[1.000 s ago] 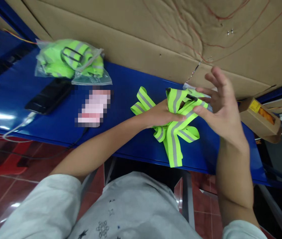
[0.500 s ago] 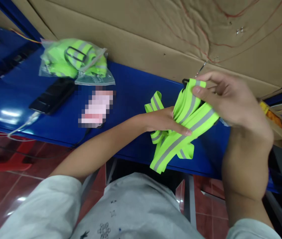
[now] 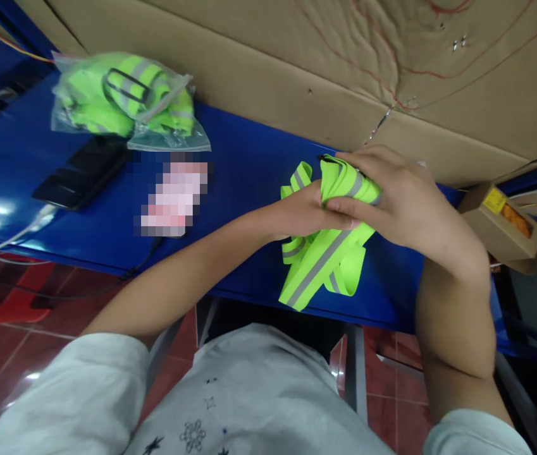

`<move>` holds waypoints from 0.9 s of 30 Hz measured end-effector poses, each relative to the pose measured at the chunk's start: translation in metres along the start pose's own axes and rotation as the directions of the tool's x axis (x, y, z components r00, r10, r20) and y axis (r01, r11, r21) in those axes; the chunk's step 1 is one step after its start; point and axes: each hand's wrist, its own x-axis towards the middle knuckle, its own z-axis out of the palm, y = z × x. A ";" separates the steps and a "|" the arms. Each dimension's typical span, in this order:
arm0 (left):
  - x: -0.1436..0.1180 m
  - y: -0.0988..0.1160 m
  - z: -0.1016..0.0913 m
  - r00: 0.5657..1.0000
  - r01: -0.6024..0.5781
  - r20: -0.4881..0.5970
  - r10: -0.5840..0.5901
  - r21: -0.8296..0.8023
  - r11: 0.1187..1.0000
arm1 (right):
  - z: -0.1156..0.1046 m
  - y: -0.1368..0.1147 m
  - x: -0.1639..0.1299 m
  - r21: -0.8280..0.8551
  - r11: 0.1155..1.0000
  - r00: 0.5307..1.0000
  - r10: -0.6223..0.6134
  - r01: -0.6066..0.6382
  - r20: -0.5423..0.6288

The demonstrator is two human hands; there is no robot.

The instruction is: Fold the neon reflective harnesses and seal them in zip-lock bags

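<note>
A neon yellow-green reflective strap (image 3: 318,268) with a grey stripe is bunched in folds between my two hands, above the blue table. My left hand (image 3: 313,212) grips the folds from below, its thumb lying across them. Over the upper folds curls my right hand (image 3: 391,193), thumb in front and fingers behind, closed on the strap. Loose loops and a flat length of the strap hang below and to the left of my hands. A small black piece shows at the top of the bundle.
A clear zip bag (image 3: 123,98) of similar straps lies at the back left. In front of it are a black power bank (image 3: 81,174) with a white cable and a phone (image 3: 173,199) with a blurred screen. A cardboard box (image 3: 503,224) stands at right, and cardboard (image 3: 259,88) lines the back.
My right hand has moved left and down, folding the upper strap end over toward my left hand. My left hand keeps its hold, and the view has shifted slightly.
</note>
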 end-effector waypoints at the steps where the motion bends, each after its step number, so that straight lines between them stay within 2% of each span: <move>1: 0.000 0.000 0.000 0.997 0.053 0.065 -0.046 -0.115 0.992 | 0.002 0.000 0.001 -0.013 1.000 1.000 -0.009 0.008 -0.007; 3: 0.000 0.002 0.001 0.954 0.205 0.275 -0.116 -0.323 0.924 | 0.003 -0.001 0.004 -0.012 1.000 0.998 -0.019 0.018 -0.052; 5: -0.002 0.003 0.003 0.891 0.323 0.431 -0.146 -0.373 0.870 | 0.001 -0.001 0.005 0.022 0.999 0.981 0.045 -0.041 -0.189; 7: -0.003 0.005 0.003 0.869 0.333 0.466 -0.167 -0.300 0.894 | -0.004 -0.001 0.004 0.151 0.981 0.938 0.167 -0.126 -0.304; 8: -0.004 0.007 0.003 0.876 0.301 0.454 -0.166 -0.243 0.922 | -0.007 -0.001 0.003 0.258 0.953 0.921 0.239 -0.162 -0.306; 9: -0.004 0.008 0.003 0.888 0.250 0.434 -0.149 -0.185 0.950 | -0.010 -0.001 0.002 0.374 0.906 0.917 0.307 -0.199 -0.256; 11: -0.005 0.011 0.001 0.904 0.149 0.415 -0.103 -0.079 0.986 | -0.014 0.001 0.001 0.561 0.781 0.923 0.378 -0.275 -0.073; 13: -0.005 0.013 -0.002 0.904 0.075 0.423 -0.067 -0.001 0.997 | -0.013 0.003 0.002 0.633 0.688 0.918 0.385 -0.355 0.097; 14: -0.005 0.013 -0.004 0.902 0.048 0.427 -0.058 0.033 0.998 | -0.011 0.005 0.003 0.639 0.671 0.915 0.378 -0.377 0.143; 16: -0.005 0.014 -0.005 0.904 0.015 0.425 -0.050 0.084 0.996 | -0.005 0.008 0.006 0.630 0.686 0.921 0.367 -0.364 0.132; 19: -0.006 0.015 -0.006 0.911 0.012 0.410 -0.047 0.086 0.996 | 0.002 0.011 0.008 0.546 0.786 0.942 0.335 -0.290 0.018; 20: -0.005 0.015 -0.006 0.916 0.020 0.399 -0.046 0.070 0.997 | 0.002 0.011 0.008 0.510 0.814 0.949 0.314 -0.280 0.020; 24: -0.003 0.016 -0.005 0.937 0.026 0.349 -0.027 0.008 1.000 | 0.000 0.003 0.003 0.356 0.909 0.970 0.160 -0.218 0.183; 25: -0.003 0.016 -0.004 0.941 0.022 0.337 -0.015 -0.019 1.000 | -0.001 0.000 0.003 0.303 0.937 0.978 0.128 -0.174 0.167; 27: -0.005 0.018 -0.002 0.948 0.046 0.319 -0.009 -0.111 0.993 | 0.000 -0.007 0.002 0.195 0.975 0.994 0.098 -0.106 0.051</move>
